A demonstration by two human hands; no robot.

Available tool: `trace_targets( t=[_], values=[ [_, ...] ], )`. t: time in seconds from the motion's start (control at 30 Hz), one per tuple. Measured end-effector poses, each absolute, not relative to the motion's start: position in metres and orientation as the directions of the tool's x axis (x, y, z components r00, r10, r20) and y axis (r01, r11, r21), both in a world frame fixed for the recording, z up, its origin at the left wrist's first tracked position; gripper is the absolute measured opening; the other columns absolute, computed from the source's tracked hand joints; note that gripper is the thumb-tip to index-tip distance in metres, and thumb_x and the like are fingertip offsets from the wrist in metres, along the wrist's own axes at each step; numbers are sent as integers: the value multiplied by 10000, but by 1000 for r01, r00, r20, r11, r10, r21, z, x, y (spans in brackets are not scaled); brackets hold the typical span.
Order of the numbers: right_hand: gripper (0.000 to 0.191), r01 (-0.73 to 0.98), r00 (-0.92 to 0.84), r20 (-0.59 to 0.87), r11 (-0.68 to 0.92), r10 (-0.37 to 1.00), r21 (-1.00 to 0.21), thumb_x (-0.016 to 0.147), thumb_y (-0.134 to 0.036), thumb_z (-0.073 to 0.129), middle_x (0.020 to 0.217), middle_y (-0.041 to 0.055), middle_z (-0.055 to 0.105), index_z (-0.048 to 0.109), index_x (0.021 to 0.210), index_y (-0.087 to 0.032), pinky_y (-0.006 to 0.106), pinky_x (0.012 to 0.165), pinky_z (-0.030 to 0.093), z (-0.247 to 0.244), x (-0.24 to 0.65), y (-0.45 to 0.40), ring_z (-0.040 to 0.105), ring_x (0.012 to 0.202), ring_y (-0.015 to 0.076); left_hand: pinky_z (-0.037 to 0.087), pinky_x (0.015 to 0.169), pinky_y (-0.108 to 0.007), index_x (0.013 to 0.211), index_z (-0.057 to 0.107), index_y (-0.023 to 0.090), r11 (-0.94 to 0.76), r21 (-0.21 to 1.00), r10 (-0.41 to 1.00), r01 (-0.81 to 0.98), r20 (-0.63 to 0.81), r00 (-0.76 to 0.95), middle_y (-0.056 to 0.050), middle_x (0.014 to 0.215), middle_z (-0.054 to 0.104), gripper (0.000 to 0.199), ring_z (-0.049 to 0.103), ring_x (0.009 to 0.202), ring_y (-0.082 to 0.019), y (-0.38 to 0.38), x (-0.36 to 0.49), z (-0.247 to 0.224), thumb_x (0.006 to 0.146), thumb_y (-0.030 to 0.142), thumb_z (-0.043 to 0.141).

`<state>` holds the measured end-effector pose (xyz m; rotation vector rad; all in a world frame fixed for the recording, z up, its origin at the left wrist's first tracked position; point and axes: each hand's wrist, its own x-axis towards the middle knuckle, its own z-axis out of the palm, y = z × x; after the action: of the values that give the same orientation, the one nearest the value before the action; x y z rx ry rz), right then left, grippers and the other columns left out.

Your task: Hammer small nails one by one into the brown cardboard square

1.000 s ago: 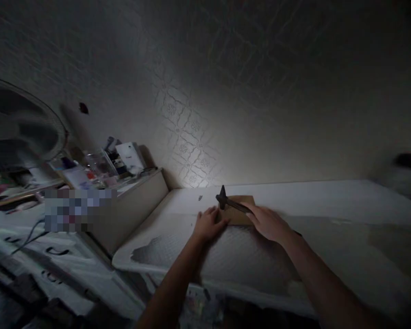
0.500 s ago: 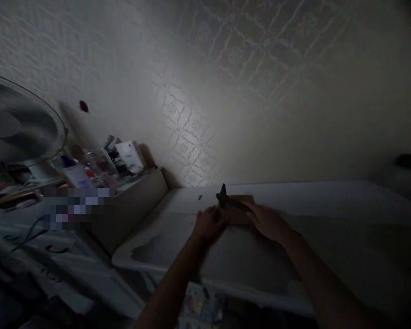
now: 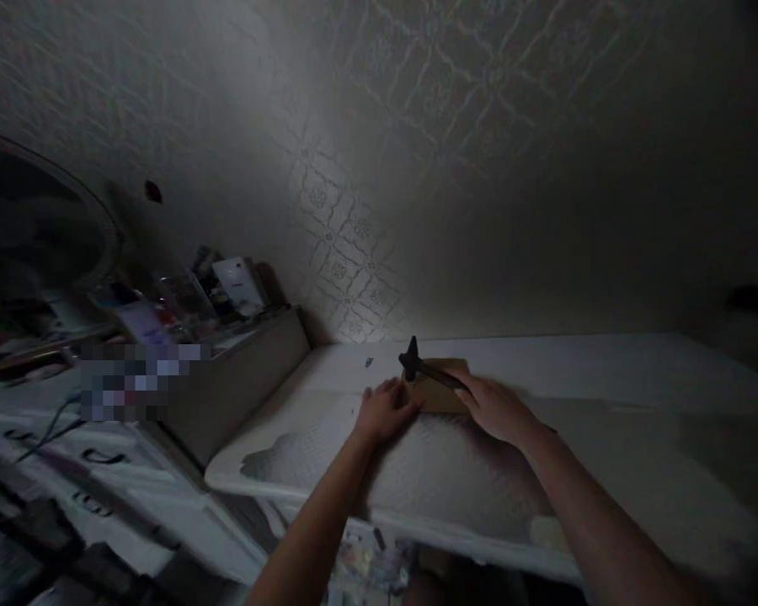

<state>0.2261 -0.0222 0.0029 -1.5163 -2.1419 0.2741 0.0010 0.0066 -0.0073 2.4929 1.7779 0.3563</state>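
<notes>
A dark hammer [image 3: 410,359] is held by its handle in my right hand [image 3: 496,408], whose fingers are closed around it. Its head hangs over the left end of a flat brown board [image 3: 445,397] that lies on the white table. My left hand [image 3: 384,411] grips the board's left end, with the thumb along the front corner and the fingers at the side. Whether a small piece such as a nail is between those fingertips cannot be made out. A few tiny dark pieces [image 3: 370,362] lie on the table beyond my left hand.
The white table [image 3: 328,370] stands against a patterned wall. At left is a drawer cabinet [image 3: 253,379] carrying a bottle [image 3: 140,320], a white box [image 3: 238,284] and clutter. A fan [image 3: 38,215] stands at the far left. Various items [image 3: 372,560] show below the table edge.
Light on my arms and the table is brighter, while the wall at right is darker. Both hands, the hammer and the board are in nearly the same place.
</notes>
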Motion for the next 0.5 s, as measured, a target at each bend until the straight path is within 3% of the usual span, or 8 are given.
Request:
trace_targets(
  t=[0.5],
  values=[
    [452,837,-255,269,352,929,-419,911,-258,369,1213,77,599,392,1363,-263,343,863,431,4,225,-23,574,1068,232,199,1090,-478,1337,426,203,-321,177,943,930,153,296,-109,1413,412,668,352,1309,-276,7,1,-8,855,656,333]
  ],
)
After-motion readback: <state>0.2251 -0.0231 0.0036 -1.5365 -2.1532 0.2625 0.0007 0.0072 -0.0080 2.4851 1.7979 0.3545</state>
